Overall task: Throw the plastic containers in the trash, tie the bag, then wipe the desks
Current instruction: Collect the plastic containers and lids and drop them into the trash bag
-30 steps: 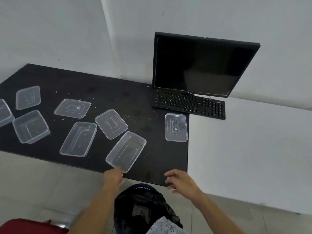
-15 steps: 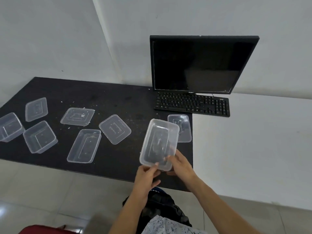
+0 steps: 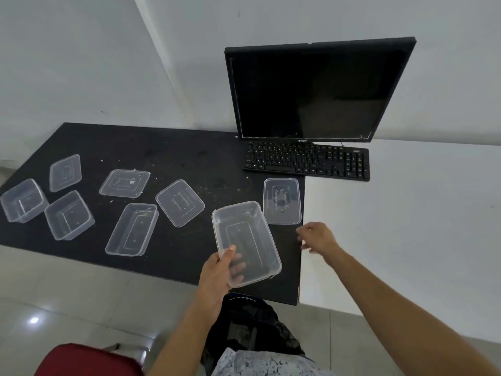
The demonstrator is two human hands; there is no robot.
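The right hand [image 3: 315, 237] has let go, fingers loose, nearing the lid [image 3: 282, 200]; the left hand [image 3: 217, 270] alone grips the container [image 3: 244, 240], bin-ready.

**Hidden, clipped or unreadable parts**

The trash bin [image 3: 252, 329] at lower centre shows only in part: the left forearm [image 3: 189, 321] crosses its left side, and a speckled garment [image 3: 260, 362], itself cut by the bottom edge, covers its near rim. The left hand [image 3: 217, 270] has its fingers [image 3: 238, 264] under the held container [image 3: 245, 234], seen only hazily through the clear plastic. The right hand [image 3: 315, 237] has blurred fingertips [image 3: 302, 232]. A red object [image 3: 86, 359] at lower left is cut by the bottom edge and cannot be identified. Embossed lettering on the lid [image 3: 282, 200] at centre right and the keyboard [image 3: 306, 164] legends are too small to read. The white desk [image 3: 406, 226] runs off the right edge.
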